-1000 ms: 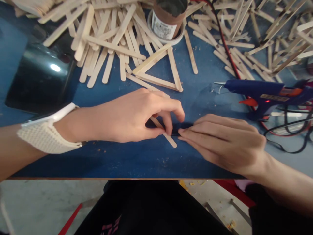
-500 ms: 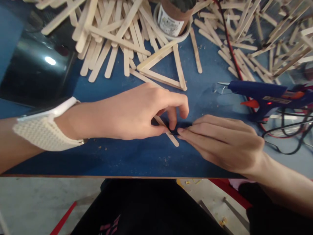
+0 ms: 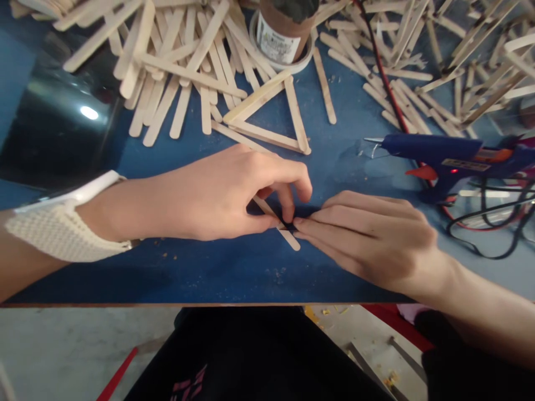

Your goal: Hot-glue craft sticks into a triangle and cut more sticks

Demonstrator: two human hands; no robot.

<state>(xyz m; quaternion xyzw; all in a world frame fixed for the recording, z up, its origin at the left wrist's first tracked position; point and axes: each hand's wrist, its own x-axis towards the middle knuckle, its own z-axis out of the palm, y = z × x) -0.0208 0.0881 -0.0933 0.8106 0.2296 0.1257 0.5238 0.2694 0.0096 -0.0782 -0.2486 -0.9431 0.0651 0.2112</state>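
A wooden craft stick (image 3: pixel 290 239) lies slantwise on the blue table near its front edge, partly hidden by my fingers. My left hand (image 3: pixel 234 192), with a pale woven watch band at the wrist, has its thumb and fingertips curled in a pinch on the stick. From the right, my right hand (image 3: pixel 371 239) reaches in with its fingers pressed together. Its fingertips meet a small dark piece at the stick, too hidden to name. Beyond my left hand rests a triangle of glued craft sticks (image 3: pixel 270 133).
Loose craft sticks (image 3: pixel 171 89) are heaped at the back. A labelled jar (image 3: pixel 284 33) stands among them in a white dish. To the right lies a blue glue gun (image 3: pixel 434 150) with a red light and tangled cords (image 3: pixel 480 245). A dark glossy panel (image 3: pixel 54 128) is at left.
The whole view has shifted slightly, so the table's things and both hands appear a little further left. My hands keep nearly the same pose around the craft stick.
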